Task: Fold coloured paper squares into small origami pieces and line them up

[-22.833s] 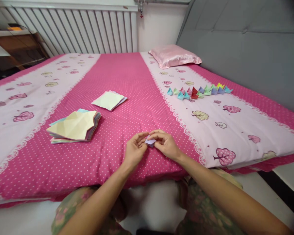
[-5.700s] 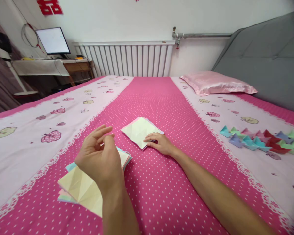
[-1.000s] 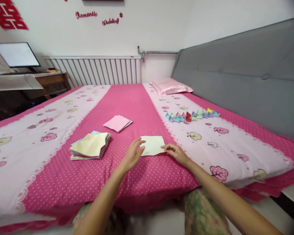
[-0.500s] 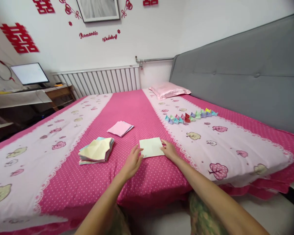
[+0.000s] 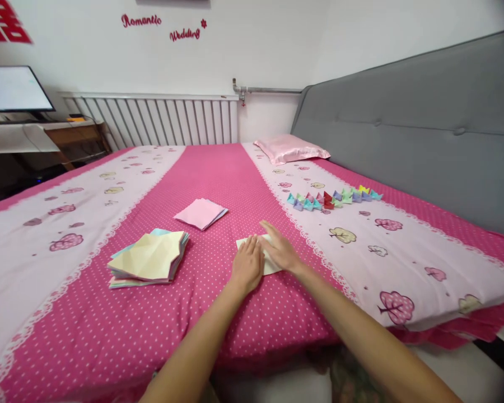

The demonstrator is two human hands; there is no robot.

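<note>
A pale yellow paper sheet [image 5: 269, 266] lies on the pink dotted bedspread [image 5: 218, 184] near the front edge. My left hand [image 5: 247, 264] rests flat on its left part, fingers stretched out. My right hand [image 5: 279, 248] lies flat across its right part, fingers extended away from me. Both hands cover most of the sheet. A creased stack of coloured papers [image 5: 148, 258] with a yellow top sits to the left. A smaller stack of pink squares [image 5: 200, 212] lies further back.
A row of several small folded paper shapes [image 5: 334, 198] sits on the right strip of the bed. A pink pillow [image 5: 291, 148] lies by the grey headboard [image 5: 403, 117]. A radiator [image 5: 151, 118] and a desk with a monitor [image 5: 14, 89] stand beyond.
Both hands have moved from the sheet's side edges onto its top and now press flat on it. The view has tilted slightly down.
</note>
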